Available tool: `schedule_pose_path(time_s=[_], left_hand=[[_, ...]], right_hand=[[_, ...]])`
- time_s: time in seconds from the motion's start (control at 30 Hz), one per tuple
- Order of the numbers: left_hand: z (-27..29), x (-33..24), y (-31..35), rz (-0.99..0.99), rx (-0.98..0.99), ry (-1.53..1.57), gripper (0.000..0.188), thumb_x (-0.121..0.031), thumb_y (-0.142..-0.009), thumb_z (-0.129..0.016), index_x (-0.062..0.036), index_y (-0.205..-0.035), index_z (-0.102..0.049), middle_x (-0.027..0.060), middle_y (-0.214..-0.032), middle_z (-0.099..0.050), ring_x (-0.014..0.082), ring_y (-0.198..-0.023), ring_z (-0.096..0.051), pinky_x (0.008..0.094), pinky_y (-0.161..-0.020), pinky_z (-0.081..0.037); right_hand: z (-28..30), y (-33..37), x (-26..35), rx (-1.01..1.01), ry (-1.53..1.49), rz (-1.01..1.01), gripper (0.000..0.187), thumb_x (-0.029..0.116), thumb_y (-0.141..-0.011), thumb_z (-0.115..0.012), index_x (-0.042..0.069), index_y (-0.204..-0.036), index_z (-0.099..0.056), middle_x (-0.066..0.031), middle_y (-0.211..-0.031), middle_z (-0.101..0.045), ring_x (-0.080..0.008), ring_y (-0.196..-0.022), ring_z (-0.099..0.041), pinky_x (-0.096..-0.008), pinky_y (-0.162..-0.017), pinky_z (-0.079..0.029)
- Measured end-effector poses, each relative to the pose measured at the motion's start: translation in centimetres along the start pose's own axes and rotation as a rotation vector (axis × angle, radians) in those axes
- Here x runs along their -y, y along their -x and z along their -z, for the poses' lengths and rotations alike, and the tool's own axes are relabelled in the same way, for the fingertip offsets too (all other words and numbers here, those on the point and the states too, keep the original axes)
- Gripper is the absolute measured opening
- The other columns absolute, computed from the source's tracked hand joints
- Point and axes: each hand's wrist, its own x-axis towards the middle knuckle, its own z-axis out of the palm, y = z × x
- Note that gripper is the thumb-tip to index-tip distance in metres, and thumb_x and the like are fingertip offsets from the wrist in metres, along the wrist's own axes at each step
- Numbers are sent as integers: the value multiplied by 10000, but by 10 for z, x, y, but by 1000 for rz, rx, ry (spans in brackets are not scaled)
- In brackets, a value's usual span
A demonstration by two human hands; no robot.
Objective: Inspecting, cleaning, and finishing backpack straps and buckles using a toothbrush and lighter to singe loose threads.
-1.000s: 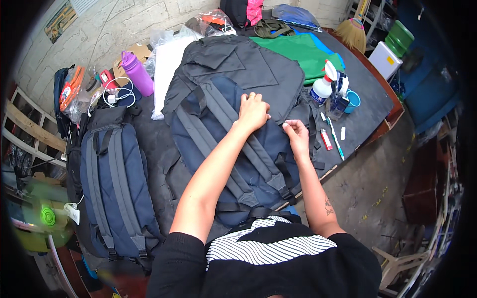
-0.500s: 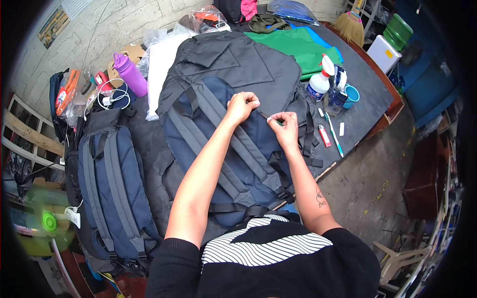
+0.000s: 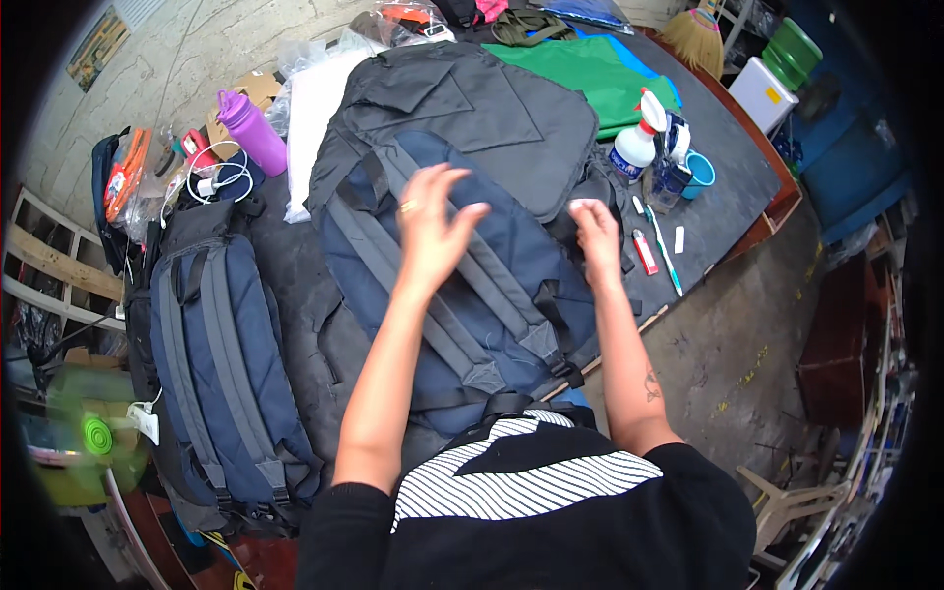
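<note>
A navy backpack [image 3: 523,234] with grey shoulder straps lies on the dark table in front of me, its back panel up. Over its straps hovers my left hand [image 3: 431,228], fingers spread and holding nothing; a ring shows on one finger. My right hand [image 3: 597,241] is closed at the backpack's right edge, beside black webbing; whatever its fingers may pinch is too small or hidden. Just beyond the backpack lies a large dark grey padded piece [image 3: 482,118] with a stitched angular pattern.
A similar navy backpack [image 3: 251,334] lies at left, near a purple bottle [image 3: 253,133] and white cable [image 3: 208,184]. To the right are a spray bottle [image 3: 632,147], blue cup [image 3: 697,175], toothbrush [image 3: 665,251] and red-and-white lighter-like item [image 3: 645,253]. Green fabric [image 3: 580,79] lies at the back.
Both hands were pinching close together over the backpack's upper right. My left hand has opened and moved left and down; my right hand has moved right, still closed.
</note>
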Motion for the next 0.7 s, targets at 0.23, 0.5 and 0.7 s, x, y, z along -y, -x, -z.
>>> schedule_pose_path(time_s=[0.23, 0.5, 0.7], left_hand=[[70, 85, 126, 1091, -244, 204, 581, -61, -790, -655, -74, -1324, -427, 179, -1327, -443, 312, -1225, -427, 405, -1041, -330], [94, 67, -21, 154, -293, -24, 623, -89, -801, -675, -10, -1353, -397, 177, -1359, -425, 291, -1269, -404, 361, -1065, -307], [70, 37, -16, 239, -319, 175, 300, -76, -807, -639, -15, -1098, -607, 119, -1061, -610, 241, -1061, -555, 352, -936, -419]], right_hand=[[45, 46, -11, 297, 271, -163, 334, 19, -727, -724, 51, -1002, -537, -2, -864, -597, -75, -814, -552, -211, -743, -453], [-32, 26, 14, -14, 149, 288, 366, 65, -727, -737, 42, -1030, -533, -46, -989, -547, -153, -952, -513, -285, -874, -395], [-14, 3, 18, -316, 464, 445, 390, 316, -862, -645, 7, -1050, -499, -124, -1015, -469, -233, -957, -446, -342, -876, -362]])
